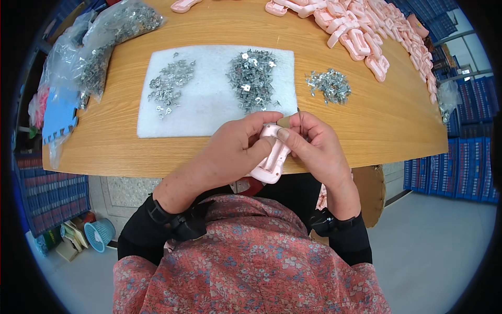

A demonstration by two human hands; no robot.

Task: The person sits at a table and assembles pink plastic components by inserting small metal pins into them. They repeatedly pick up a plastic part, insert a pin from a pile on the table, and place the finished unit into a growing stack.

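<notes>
My left hand (238, 144) is closed around a pale pink plastic casing (273, 163) with a long open recess, held at the table's near edge. My right hand (317, 144) is closed at the casing's far end, its thumb close to my left thumb. A thin dark metal tool (299, 116) stands up between its fingers; its full shape is hidden. Something tan (284, 122) shows by the fingertips, too small to name. Just beyond lies a white foam sheet (209, 112) bearing two heaps of small metal pieces, the left heap (171, 83) and the denser right heap (252, 78).
A third pile of small metal pieces (329, 86) sits on the wooden table (387, 125), right of the sheet. Many pink casings (357, 44) are heaped at the far right. Clear bags of metal parts (94, 57) and a blue foam mat (59, 115) lie at the left.
</notes>
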